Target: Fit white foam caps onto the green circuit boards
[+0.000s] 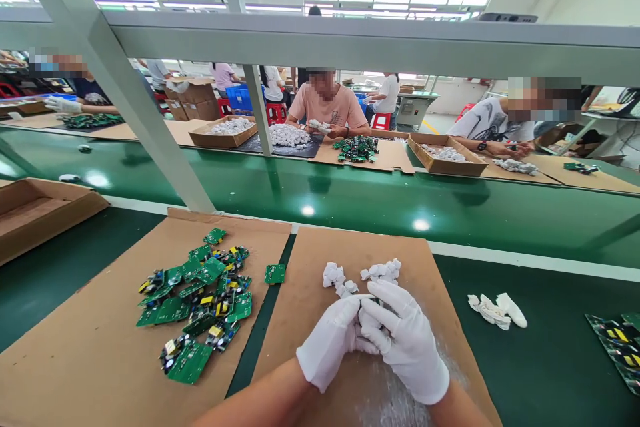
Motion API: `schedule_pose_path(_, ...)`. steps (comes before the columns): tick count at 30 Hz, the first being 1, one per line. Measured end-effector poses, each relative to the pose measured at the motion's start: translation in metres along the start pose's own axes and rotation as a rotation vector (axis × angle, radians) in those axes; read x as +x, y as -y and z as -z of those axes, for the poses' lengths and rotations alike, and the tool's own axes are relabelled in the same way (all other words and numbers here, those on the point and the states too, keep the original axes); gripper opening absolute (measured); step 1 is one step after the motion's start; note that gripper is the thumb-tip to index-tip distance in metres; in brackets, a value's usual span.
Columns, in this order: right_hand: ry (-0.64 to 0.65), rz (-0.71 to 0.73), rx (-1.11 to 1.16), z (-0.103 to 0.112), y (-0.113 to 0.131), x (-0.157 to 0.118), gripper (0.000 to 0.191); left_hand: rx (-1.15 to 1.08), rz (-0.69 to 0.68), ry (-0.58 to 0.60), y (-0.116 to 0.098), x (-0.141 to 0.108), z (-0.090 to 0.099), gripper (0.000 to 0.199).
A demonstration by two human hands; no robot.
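White gloves cover both my hands, which meet over the cardboard sheet [300, 280] in front of me. Fingers curled, my left hand [337, 333] presses against the right one. My right hand [405, 340] is also closed, its fingertips bent over the left. Between them a small dark bit shows, but the fingers hide most of it and I cannot make out what it is. Just beyond the fingers lie small white lumpy pieces, in a left cluster [334, 275] and a right cluster [384, 270].
To the left, green circuit boards [200, 287] are heaped on another cardboard sheet [90, 373]; one board [275, 273] lies apart. Crumpled white cloth [493, 310] and a board panel [617, 347] are at right. A slanted metal post [135, 87] rises ahead. Co-workers sit across the green belt [350, 203].
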State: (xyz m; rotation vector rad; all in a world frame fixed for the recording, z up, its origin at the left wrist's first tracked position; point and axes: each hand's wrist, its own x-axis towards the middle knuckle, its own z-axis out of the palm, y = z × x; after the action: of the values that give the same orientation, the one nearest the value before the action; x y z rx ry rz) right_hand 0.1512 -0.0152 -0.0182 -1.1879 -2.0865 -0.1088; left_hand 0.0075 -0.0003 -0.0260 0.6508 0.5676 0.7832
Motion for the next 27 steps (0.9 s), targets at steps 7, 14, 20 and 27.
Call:
schedule_pose_path(7,0.09,-0.062,0.232,0.005,0.003,0.001,0.039,0.211,-0.046,-0.053,-0.013,-0.006,-0.01,0.037)
schedule_pose_path(14,0.176,-0.381,0.622,-0.005,0.002,-0.005,0.055,0.172,-0.038,-0.074,-0.015,-0.004,-0.012,0.034)
schedule_pose_path(20,0.17,-0.58,0.764,-0.002,-0.003,-0.003,0.044,-0.101,0.1,0.127,-0.021,-0.006,-0.012,0.027)
schedule_pose_path(27,0.132,-0.622,0.82,0.0,-0.003,-0.005,0.041,-0.072,0.105,0.074,-0.012,-0.007,-0.005,0.023)
